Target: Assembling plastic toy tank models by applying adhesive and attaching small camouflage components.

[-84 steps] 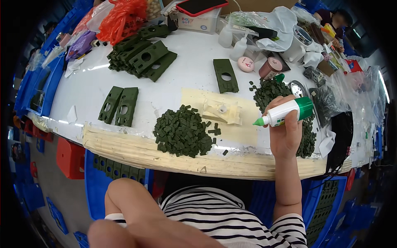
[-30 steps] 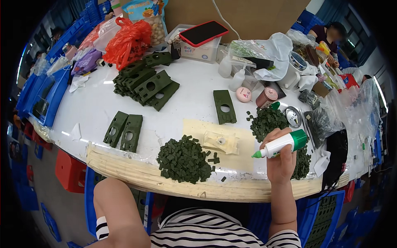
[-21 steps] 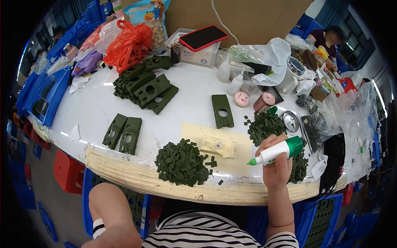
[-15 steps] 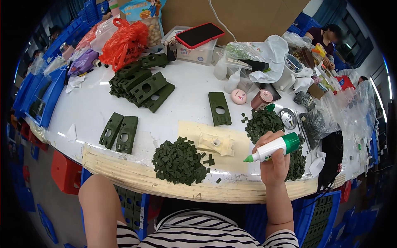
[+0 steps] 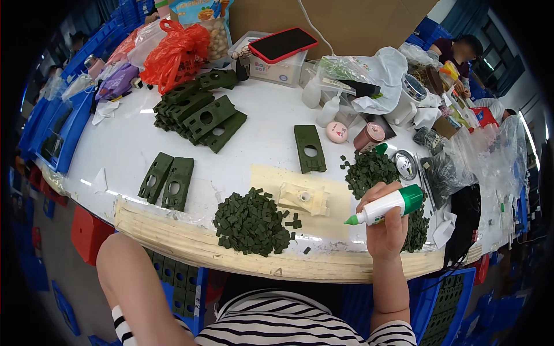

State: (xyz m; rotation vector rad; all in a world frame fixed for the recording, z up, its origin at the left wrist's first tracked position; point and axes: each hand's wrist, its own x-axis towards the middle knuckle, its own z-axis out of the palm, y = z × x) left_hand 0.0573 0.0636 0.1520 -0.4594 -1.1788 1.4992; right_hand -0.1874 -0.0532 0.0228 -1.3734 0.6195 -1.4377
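Note:
My right hand is wrapped round a white glue bottle with a green base and a green pointed nozzle. The bottle is held above the table, tilted a little, its nozzle toward the left. Below and left of the nozzle, a cream-coloured moulded block rests on a pale yellow sheet. A pile of small dark green pieces lies left of the block. Another green pile is partly hidden behind my right hand. My bent left arm shows at the lower left; its hand is out of sight.
Dark green plates with round holes lie on the left, one plate behind the block, and several stacked farther back. A phone tops a clear box. Squeeze bottles and a pink tin stand back right. Blue crates flank me below.
My left arm has swung outward to the left. The glue bottle stays in my right hand in nearly the same place, while the whole view has shifted slightly.

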